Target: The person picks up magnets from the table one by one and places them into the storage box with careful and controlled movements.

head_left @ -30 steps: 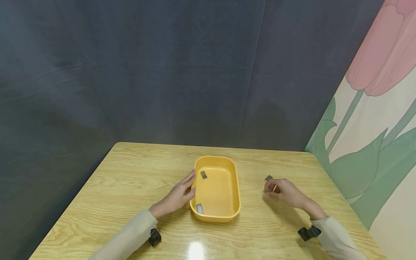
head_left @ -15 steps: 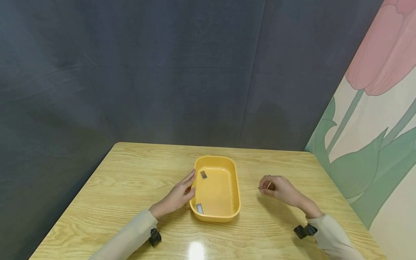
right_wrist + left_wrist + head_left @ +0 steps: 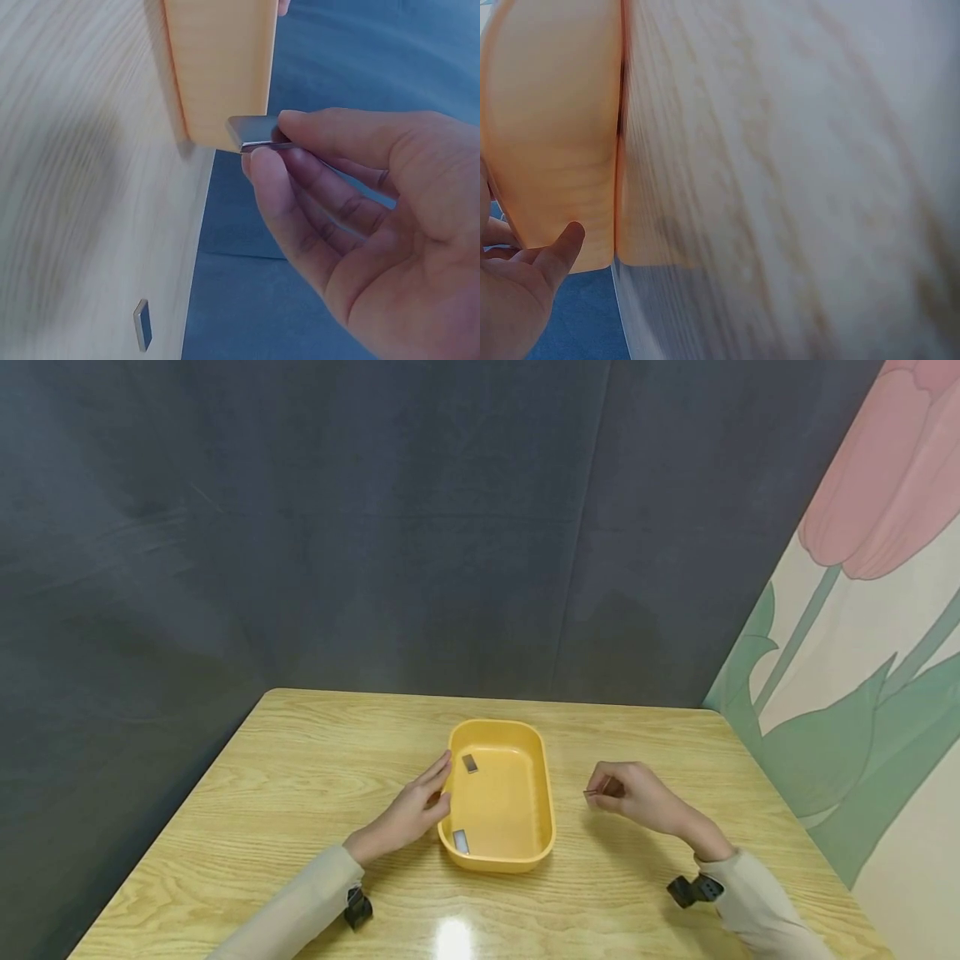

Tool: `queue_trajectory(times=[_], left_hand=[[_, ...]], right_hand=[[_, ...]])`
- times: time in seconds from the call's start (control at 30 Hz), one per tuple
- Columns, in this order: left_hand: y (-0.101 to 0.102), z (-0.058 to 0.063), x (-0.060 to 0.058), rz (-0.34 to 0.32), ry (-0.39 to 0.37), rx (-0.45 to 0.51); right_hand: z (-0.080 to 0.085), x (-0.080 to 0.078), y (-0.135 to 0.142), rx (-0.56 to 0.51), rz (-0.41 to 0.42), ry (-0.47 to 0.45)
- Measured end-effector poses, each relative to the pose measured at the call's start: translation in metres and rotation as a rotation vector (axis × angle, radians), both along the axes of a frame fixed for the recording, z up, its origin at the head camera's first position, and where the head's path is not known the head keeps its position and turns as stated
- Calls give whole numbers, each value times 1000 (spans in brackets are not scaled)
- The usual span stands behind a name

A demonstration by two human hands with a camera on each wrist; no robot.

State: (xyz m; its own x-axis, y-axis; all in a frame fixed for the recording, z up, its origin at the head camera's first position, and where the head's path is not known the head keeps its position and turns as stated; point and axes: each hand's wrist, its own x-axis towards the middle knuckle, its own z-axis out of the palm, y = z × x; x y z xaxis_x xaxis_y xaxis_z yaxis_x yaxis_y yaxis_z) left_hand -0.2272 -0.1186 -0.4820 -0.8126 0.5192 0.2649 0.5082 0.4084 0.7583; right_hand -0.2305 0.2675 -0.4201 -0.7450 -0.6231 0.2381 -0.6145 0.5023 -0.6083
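In the head view, a yellow rectangular tray (image 3: 550, 810) stands on the table. My left hand (image 3: 405, 810) rests against its left side, fingers fairly straight at the rim; in the left wrist view the thumb (image 3: 568, 244) lies on the outer wall. Right of the tray, my right hand (image 3: 637, 793) pinches a small flat silver metal block (image 3: 255, 130) between thumb and fingertips, above the table. Two similar blocks lie inside the tray, a far block (image 3: 470, 764) and a near block (image 3: 461, 842). Another metal block (image 3: 142, 325) lies on the table in the right wrist view.
The light wooden table (image 3: 300, 760) ends at a dark blue curtain (image 3: 420, 527) behind. A wall with painted tulips (image 3: 862, 677) borders its right side. Black camera mounts sit at both wrists.
My right hand has lifted a little off the table and moved left toward the tray, carrying the metal block. My left hand and the tray have not moved.
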Motion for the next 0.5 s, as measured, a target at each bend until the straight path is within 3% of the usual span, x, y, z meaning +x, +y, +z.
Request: queue_trajectory(times=[0.5], left_hand=[[0,-1,-1,4,-5,-4]], right_hand=[[11,-2,-19,-58,83,-5]])
